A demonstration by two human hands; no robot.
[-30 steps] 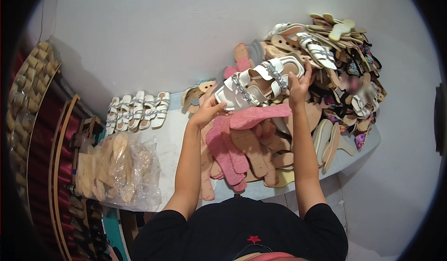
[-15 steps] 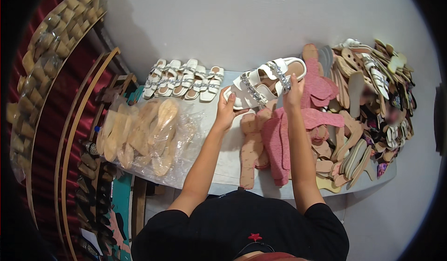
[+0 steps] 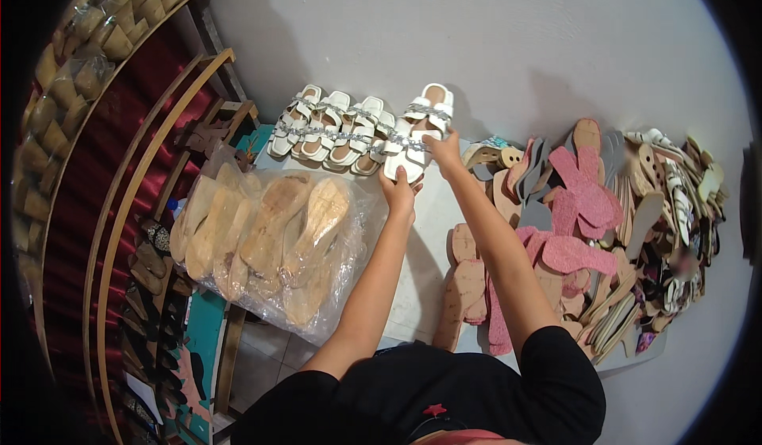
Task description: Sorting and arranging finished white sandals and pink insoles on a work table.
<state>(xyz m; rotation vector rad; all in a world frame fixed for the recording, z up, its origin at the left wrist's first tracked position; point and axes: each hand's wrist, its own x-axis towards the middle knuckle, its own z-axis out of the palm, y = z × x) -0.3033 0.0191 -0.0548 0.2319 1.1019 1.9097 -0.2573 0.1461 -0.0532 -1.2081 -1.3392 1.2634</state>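
Both my hands hold a white slide sandal [image 3: 432,102] with silvery chain-trimmed straps, over the right end of a row of similar white sandals [image 3: 332,131]. I cannot tell whether a second sandal overlaps it. My left hand [image 3: 402,195] grips the lower end, with the thumb on top and fingers beneath. Along the sandal's right edge, my right hand [image 3: 444,153] is closed on the side near the straps. The held sandal overlaps the row's right end, so part of that sandal is hidden; I cannot tell whether they touch.
Clear plastic wraps wooden shoe lasts [image 3: 309,223] at the left of the table [image 3: 421,262]. Pink sole pieces [image 3: 583,195] and a heap of assorted soles and sandals [image 3: 675,199] cover the right. Wooden racks [image 3: 119,207] with shoes stand far left; a wall [image 3: 492,40] rises behind.
My hands have carried the white sandal left, from beside the pink pieces to the row of sandals. It has turned more upright in view. The view has shifted too.
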